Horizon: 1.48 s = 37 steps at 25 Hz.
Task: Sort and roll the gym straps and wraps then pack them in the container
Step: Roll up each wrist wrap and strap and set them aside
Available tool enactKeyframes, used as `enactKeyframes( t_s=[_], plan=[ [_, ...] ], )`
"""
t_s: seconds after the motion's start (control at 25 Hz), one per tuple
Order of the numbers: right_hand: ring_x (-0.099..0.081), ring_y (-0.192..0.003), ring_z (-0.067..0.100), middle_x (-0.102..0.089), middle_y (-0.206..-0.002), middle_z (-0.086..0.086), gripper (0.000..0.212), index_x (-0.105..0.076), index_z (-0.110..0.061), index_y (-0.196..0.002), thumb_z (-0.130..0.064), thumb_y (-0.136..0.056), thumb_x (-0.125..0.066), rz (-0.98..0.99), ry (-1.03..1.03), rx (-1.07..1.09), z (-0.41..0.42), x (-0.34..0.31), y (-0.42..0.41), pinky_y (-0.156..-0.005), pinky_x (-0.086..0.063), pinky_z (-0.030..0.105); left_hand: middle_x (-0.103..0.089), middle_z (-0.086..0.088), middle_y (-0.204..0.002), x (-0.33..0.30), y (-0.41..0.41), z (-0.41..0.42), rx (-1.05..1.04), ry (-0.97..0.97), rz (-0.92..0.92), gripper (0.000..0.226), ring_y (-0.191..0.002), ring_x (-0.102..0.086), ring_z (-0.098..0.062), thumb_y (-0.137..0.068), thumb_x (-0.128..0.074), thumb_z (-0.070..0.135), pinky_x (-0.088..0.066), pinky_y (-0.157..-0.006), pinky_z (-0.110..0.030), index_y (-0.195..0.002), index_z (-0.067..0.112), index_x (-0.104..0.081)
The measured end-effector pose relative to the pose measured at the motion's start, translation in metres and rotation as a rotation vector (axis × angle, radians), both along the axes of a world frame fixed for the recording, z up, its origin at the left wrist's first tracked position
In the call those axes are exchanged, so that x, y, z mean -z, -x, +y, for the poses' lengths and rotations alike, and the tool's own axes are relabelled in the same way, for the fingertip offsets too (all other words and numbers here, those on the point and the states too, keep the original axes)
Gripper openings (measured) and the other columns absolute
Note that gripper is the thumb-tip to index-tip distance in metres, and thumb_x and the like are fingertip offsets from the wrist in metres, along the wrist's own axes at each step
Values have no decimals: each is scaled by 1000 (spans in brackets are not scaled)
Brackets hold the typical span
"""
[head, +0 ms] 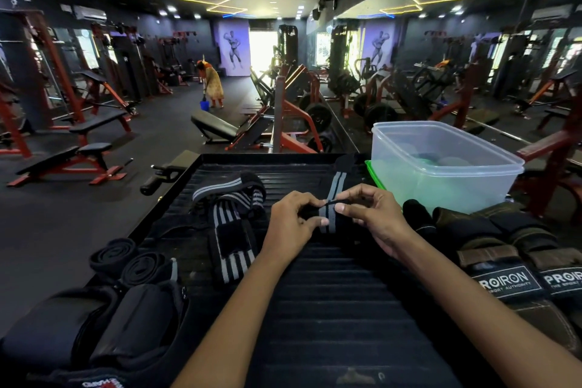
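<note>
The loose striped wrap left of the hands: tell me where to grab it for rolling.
Take the striped wrap by its near flat end, coming from the left hand side. That end lies spread flat on the ribbed mat, while the far end is bunched and folded over.

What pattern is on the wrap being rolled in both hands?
Black with grey lengthwise stripes on the wrist wrap, clearest in the head view.

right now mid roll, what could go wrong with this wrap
1. Both hands, left and right, pinch only the striped wrap's started end; a slip could let it uncoil.
2. Its loose tail runs toward the clear container and might roll up crooked.
</note>
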State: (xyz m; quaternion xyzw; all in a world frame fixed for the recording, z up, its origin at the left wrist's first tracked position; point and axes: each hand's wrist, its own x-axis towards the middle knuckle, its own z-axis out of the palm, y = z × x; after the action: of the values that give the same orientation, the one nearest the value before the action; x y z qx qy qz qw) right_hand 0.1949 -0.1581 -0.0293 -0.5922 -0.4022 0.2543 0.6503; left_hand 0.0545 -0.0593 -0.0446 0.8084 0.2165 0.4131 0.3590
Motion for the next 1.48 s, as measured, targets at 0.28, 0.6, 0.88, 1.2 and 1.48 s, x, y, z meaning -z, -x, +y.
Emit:
enactKeyframes(
  t_s=[0.28,0.6,0.88,1.2,1.48],
  plan=[
    [-65,-76,38,-71,-85,20,28,-77,-18,-89,-9,-64,-86,-221,129,-92,-3,2,-14,-82,-54,44,-69,8,-87,6,-1,2,-42,-42,100,13,-83,-64,-9,-77,-79,23,-53,-78,-31,-86,20,-70],
    [-61,-71,21,-68,-85,27,17,-77,-11,-87,-12,-71,-83,-300,140,-52,-9,-4,-14,-72,-51,32,-72,7,-93,-1,1,2,75,98,-22,15,-87,-65,-1,-78,-78,15,-46,-79,-9,-92,19,-76],
    [-63,-84,7,-69,-90,-13,30,-67,-26,-89,-9,-70,-83,-695,73,-67,-10,-7,0,-76,-49,25,-75,0,-87,-7,6,9,140,395,-24,9,-88,-69,-12,-79,-77,12,-52,-85,-24,-88,15,-78],
    [-58,-79,-4,-61,-84,-17,17,-70,-9,-89,-13,-76,-80,-1006,64,-16,-8,1,-3,-73,-40,8,-74,1,-85,-7,6,11,212,544,81,4,-84,-66,-4,-83,-73,14,-45,-80,-16,-82,13,-76],
    [-62,-75,10,-68,-81,-4,11,-69,-13,-86,-24,-86,-70,-1015,107,45,-9,-4,-9,-68,-49,32,-67,5,-98,-3,4,7,127,18,73,22,-92,-59,0,-80,-75,14,-41,-82,-8,-101,19,-73]
  ],
)
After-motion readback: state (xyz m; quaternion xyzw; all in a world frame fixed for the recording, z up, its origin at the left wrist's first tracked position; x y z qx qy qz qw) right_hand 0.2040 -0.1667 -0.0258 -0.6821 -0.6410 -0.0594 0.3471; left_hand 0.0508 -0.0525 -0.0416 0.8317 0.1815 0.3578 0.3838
